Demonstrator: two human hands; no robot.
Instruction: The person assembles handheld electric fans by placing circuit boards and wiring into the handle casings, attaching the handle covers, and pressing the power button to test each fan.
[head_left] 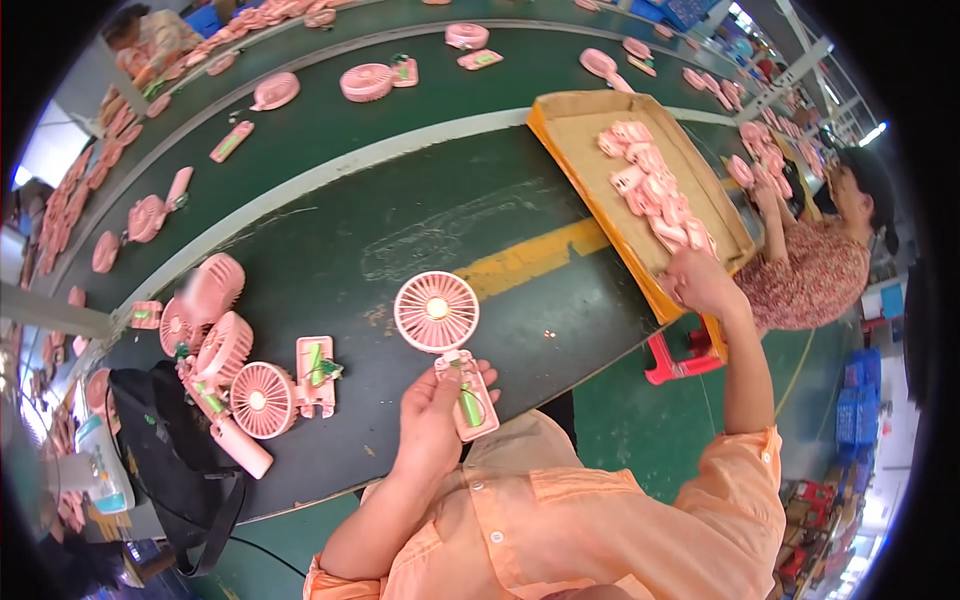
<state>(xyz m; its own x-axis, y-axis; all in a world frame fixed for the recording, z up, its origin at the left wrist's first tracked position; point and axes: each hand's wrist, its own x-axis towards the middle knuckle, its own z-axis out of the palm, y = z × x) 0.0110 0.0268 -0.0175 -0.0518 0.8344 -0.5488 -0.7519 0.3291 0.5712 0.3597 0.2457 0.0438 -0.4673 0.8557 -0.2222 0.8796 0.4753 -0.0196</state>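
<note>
Left hand (425, 425): fingers closed around a pink handle (484, 424), thumb laid across its upper part, fingertips showing at its right edge. Handle lies open side up; green cell (471, 407) and a thin wire exposed just right of the thumb. Round fan head (437, 311) sits directly beyond these fingers, grille up, at the handle's far end; whether firmly joined cannot be told. Right hand (706, 284): fingers bent down over the near end of a heap of small pink parts (648, 185) in a shallow cardboard-lined tray (577, 120); contact likely, but whether a part is pinched cannot be told, the fingertips being hidden. Tray extends mostly beyond the right fingers. Status, by judgement: cell and wiring appear placed in the held unit; the handle's open side has no cover over it, so closing up appears outstanding. Left of the left fingers, well apart on the dark table (400, 205), is a cluster of fans (262, 402); at least one neighbouring handle half (316, 377) also shows its green cell and board, so that piece looks equally unfinished. Farther beyond both hands, more pink pieces lie spread along a green belt (320, 125), completion unclear.
</note>
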